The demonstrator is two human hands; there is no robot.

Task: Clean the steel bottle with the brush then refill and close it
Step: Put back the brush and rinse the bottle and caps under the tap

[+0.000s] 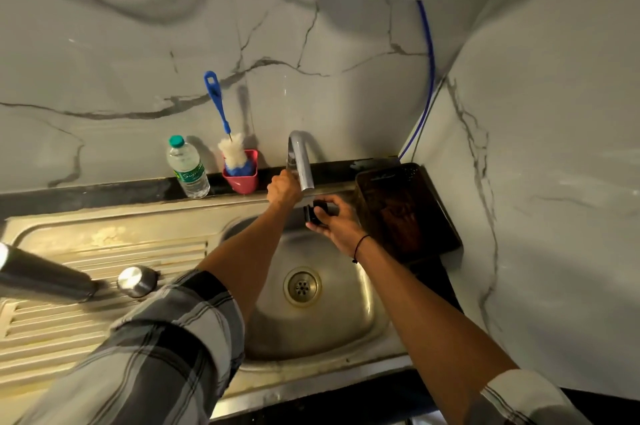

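Note:
The steel bottle (45, 279) stands on the sink's ribbed drainboard at the left, its top out of frame. A round steel cap (136, 280) lies just right of it. The bottle brush (221, 119), blue-handled with white bristles, stands in a pink cup (242, 178) on the back ledge. My left hand (284, 189) reaches to the tap (301, 161), its fingers curled at the tap's handle. My right hand (334, 218) holds a small black lid-like piece (314, 213) under the spout, over the basin. I cannot tell whether water runs.
The steel sink (360, 324) has a drain (302, 286) at its middle. A plastic water bottle (188, 168) with a green cap stands left of the pink cup. A dark tray (401, 213) leans at the sink's right. A blue hose (429, 53) runs down the corner.

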